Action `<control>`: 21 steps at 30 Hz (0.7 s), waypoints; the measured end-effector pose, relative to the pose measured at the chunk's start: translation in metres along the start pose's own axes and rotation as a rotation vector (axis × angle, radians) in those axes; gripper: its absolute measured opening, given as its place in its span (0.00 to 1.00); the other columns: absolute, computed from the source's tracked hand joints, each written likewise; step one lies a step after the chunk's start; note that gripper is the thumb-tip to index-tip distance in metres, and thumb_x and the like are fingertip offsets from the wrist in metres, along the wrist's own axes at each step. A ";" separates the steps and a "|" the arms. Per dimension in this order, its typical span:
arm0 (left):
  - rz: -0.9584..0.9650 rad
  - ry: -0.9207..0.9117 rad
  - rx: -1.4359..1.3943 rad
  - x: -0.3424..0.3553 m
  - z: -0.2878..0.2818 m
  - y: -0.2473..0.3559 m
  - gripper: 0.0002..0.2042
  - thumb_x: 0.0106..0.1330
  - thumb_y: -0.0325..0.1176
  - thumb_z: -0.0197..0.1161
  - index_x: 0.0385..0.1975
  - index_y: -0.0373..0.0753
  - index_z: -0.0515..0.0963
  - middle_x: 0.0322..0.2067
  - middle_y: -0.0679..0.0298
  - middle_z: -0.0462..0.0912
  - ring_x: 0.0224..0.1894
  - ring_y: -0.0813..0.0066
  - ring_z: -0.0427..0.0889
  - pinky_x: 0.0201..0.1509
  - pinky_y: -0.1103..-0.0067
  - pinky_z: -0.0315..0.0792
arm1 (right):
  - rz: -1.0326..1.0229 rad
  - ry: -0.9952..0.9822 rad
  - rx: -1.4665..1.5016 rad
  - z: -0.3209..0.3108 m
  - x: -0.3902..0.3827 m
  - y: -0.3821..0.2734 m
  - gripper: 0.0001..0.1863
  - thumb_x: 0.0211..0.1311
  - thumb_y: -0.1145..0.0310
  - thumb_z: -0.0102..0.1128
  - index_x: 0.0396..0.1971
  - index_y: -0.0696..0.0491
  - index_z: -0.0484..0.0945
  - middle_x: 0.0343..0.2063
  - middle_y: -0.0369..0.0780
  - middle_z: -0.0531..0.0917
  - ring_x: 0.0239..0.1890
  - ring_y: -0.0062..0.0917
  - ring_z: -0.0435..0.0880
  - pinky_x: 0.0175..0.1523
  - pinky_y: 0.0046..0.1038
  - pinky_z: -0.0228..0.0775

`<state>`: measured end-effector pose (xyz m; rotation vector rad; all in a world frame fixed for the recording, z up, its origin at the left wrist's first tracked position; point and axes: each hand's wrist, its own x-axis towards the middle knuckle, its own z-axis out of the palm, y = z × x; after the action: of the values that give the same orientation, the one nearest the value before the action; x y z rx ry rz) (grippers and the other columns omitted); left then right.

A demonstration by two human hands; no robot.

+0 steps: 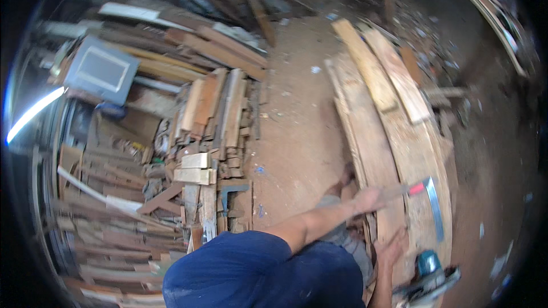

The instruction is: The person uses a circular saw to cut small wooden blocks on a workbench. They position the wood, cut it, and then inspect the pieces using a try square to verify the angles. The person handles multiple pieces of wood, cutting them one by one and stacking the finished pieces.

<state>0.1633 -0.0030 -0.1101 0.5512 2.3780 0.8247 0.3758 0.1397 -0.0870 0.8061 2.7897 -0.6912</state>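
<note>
My left hand [368, 200] is closed on one end of an L-shaped carpenter's square [435, 211] with a red patch near its corner. The square's bluish arm lies across a wide plank [422, 154], and its other arm reaches back to my fingers. Lower down, my right hand [393, 247] rests on the neighbouring plank [365, 120], thumb and fingers apart as far as the blur shows. Close to it, at the planks' near end, stands a teal-and-black power tool [428, 265], possibly a circular saw.
Two shorter boards [365, 65] lie on the planks' far end. To the left are stacks of cut timber [211, 108], with a blue L-shaped piece [233, 189] on the nearer stack. A grey box [103, 71] sits by a bright tube light [35, 113]. Scraps dot the dirt floor [297, 137].
</note>
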 end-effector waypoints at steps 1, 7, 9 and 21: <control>-0.013 -0.053 0.026 0.003 -0.019 0.016 0.32 0.58 0.56 0.70 0.49 0.31 0.76 0.42 0.40 0.84 0.46 0.40 0.84 0.52 0.56 0.78 | -0.052 0.040 0.006 0.009 0.004 0.005 0.65 0.33 0.59 0.82 0.75 0.58 0.54 0.67 0.58 0.67 0.70 0.55 0.62 0.76 0.51 0.49; -0.043 -0.036 0.097 0.003 -0.021 0.030 0.45 0.52 0.67 0.73 0.59 0.34 0.71 0.41 0.39 0.84 0.45 0.41 0.86 0.49 0.56 0.79 | -0.064 -0.015 0.020 -0.023 0.018 0.006 0.67 0.33 0.55 0.85 0.76 0.55 0.54 0.65 0.56 0.66 0.66 0.53 0.65 0.71 0.51 0.54; 0.006 0.008 0.164 0.003 -0.014 0.024 0.45 0.52 0.67 0.73 0.58 0.33 0.72 0.41 0.39 0.84 0.45 0.41 0.86 0.48 0.57 0.80 | -0.047 -0.018 0.008 -0.023 0.019 0.008 0.67 0.32 0.54 0.85 0.77 0.53 0.55 0.65 0.56 0.66 0.65 0.52 0.66 0.70 0.51 0.54; -0.028 -0.005 0.194 0.005 -0.019 0.040 0.42 0.53 0.67 0.72 0.51 0.32 0.74 0.40 0.45 0.84 0.42 0.45 0.86 0.45 0.59 0.80 | 0.025 -0.091 0.064 -0.024 0.012 -0.004 0.65 0.36 0.56 0.83 0.77 0.53 0.54 0.65 0.54 0.64 0.66 0.52 0.63 0.72 0.51 0.51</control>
<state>0.1555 0.0202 -0.0732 0.5940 2.4707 0.5824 0.3634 0.1534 -0.0678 0.7987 2.6847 -0.7960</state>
